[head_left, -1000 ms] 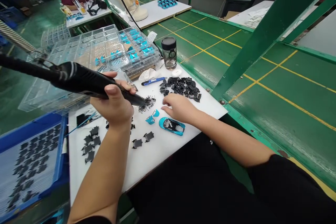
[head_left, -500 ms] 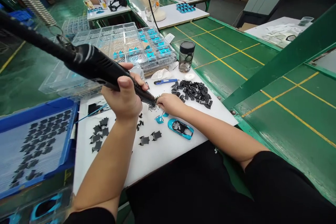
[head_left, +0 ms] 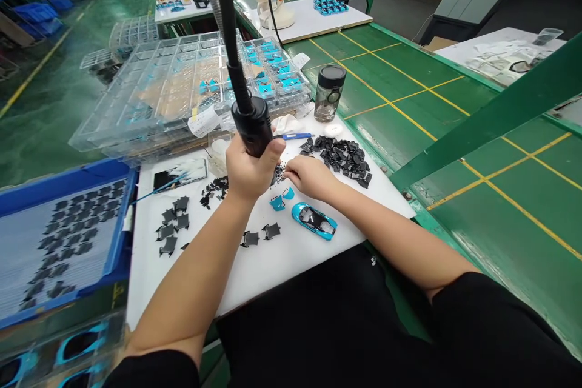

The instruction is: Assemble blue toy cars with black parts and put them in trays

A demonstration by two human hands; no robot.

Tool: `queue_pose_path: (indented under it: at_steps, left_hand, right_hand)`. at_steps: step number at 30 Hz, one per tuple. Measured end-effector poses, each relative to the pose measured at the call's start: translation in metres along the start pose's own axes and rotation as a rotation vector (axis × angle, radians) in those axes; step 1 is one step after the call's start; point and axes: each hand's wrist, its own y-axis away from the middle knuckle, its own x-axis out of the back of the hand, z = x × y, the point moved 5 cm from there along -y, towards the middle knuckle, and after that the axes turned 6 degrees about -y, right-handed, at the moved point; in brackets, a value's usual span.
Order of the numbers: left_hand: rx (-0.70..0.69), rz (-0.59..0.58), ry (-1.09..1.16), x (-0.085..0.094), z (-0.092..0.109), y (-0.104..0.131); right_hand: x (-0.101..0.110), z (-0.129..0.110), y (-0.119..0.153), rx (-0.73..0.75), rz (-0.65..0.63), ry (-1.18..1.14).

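Note:
My left hand (head_left: 250, 173) grips a black electric screwdriver (head_left: 251, 124), now nearly upright, its tip hidden behind the hand. My right hand (head_left: 313, 177) has its fingers pinched together at a small pile of tiny black screws (head_left: 279, 174); whether a screw is between the fingertips cannot be seen. Just nearer to me lie small blue parts (head_left: 277, 202) and a blue-and-black toy car (head_left: 313, 221). Flat black parts (head_left: 271, 230) are laid on the white work board (head_left: 254, 279), with more black parts (head_left: 339, 157) heaped beyond my right hand.
Stacked clear compartment boxes (head_left: 173, 85) stand behind my left hand. A lidded jar (head_left: 329, 94) and a blue pen-like tool (head_left: 295, 136) lie at the back. A blue tray (head_left: 125, 218) of black parts sits at left. A green beam (head_left: 491, 109) slants across the right.
My left hand has swung the screwdriver from a leftward slant to nearly upright, shifting right and turning its back end away from me. My right hand stays at the screws, moved slightly.

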Motion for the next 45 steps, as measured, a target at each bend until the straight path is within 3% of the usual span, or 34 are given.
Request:
queue_pose_path:
  at_steps: [10,16,23,28,31,36,39,42,45]
  left_hand:
    - [-0.059,0.039,0.195,0.002,0.033,-0.007]
    - [-0.029,0.074,0.246,0.005,0.038,-0.009]
    - [-0.091,0.079,0.274,0.011,0.049,-0.014]
    - [-0.144,0.128,0.242,0.026,0.065,-0.02]
    - [-0.17,0.135,0.237,0.035,0.074,-0.022]
    - [-0.165,0.119,0.239,0.039,0.081,-0.02]
    - [-0.147,0.09,0.244,0.039,0.082,-0.018]
    - [-0.142,0.069,0.263,0.04,0.081,-0.017]
    - [-0.152,0.069,0.281,0.042,0.081,-0.018]
  right_hand:
    - [-0.014,-0.007,0.002,0.065,-0.009,-0.119]
    - [-0.023,-0.017,-0.007,0.093,-0.015,-0.145]
    - [-0.021,-0.01,-0.008,0.07,-0.058,-0.077]
    - [-0.021,-0.008,-0.018,0.027,-0.128,0.011]
    - [-0.007,0.0,-0.035,-0.035,-0.116,0.05]
    - [0.038,0.044,-0.089,-0.312,0.118,0.115]
    - [0.05,0.064,-0.117,-0.404,0.166,0.092]
    - [0.051,0.067,-0.131,-0.413,0.195,0.039]
    - [0.063,0.058,-0.128,-0.379,0.313,-0.022]
